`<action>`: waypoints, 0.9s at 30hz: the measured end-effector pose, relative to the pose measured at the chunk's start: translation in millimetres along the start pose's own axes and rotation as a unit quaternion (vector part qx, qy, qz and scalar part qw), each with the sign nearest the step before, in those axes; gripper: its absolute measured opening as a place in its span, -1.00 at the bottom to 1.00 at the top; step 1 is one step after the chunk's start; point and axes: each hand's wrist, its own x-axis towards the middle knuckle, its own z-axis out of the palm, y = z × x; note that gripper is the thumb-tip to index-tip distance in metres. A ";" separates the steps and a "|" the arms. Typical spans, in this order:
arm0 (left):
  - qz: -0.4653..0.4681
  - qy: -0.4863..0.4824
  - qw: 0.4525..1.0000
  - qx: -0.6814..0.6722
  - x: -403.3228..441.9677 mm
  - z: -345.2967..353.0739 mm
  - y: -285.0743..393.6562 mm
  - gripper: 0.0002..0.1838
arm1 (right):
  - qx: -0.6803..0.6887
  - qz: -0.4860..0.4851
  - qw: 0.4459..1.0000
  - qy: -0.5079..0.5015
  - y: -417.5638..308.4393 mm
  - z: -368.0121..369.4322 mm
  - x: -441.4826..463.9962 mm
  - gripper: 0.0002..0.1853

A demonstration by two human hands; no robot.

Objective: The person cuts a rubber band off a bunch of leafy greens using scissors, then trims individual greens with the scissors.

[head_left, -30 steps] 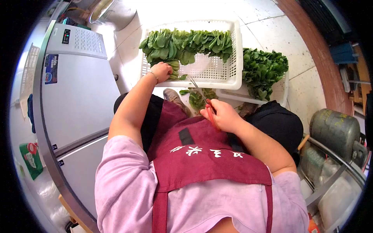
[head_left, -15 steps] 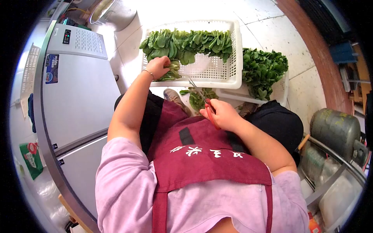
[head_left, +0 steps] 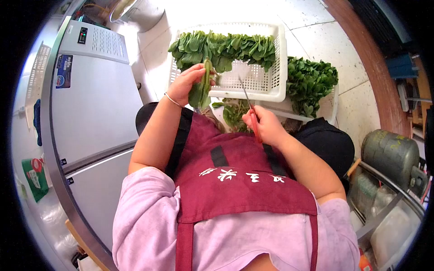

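My left hand (head_left: 189,85) is closed around a few stalks of a leafy green vegetable (head_left: 199,94), its leaves hanging down toward my lap. Red-handled scissors (head_left: 254,122) are gripped in my right hand (head_left: 266,124), blades pointing up and away from me; the blades look closed or nearly so. In front of both hands stands a white perforated plastic basket (head_left: 281,86) with a row of leafy greens (head_left: 230,47) along its far side. Loose leaves and trimmings (head_left: 233,114) lie on the floor between my feet, below the scissors.
Right of the basket, more greens (head_left: 312,83) fill a second white basket (head_left: 335,106). A white freezer-like cabinet (head_left: 97,99) stands at the left, a large metal pot (head_left: 142,16) behind it. A gas cylinder (head_left: 391,151) lies at the right.
My left hand has come up from the basket's near left corner, now holding stalks with leaves hanging down. The scissors have shifted slightly right, and their blades look closer together.
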 end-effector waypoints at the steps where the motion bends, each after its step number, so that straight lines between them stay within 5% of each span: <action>1: -0.003 -0.011 1.000 0.001 -5.6 11.2 1.3 -0.67 | -0.001 0.001 1.000 -0.001 0.1 -0.3 0.1 -0.66; 11: -0.029 -0.081 0.995 -0.041 -15.9 33.9 -13.6 -0.72 | 0.060 -0.025 0.997 0.047 -1.9 -4.9 0.3 -0.71; 20: -0.098 -0.010 0.992 -0.082 -12.2 45.4 -25.6 -0.60 | 0.028 -0.013 0.999 0.021 3.0 -5.0 -0.6 -0.62; 27: -0.073 0.005 0.994 -0.077 -12.9 45.9 -32.1 -0.69 | 0.024 0.023 0.999 -0.042 4.6 -5.0 -1.1 -0.57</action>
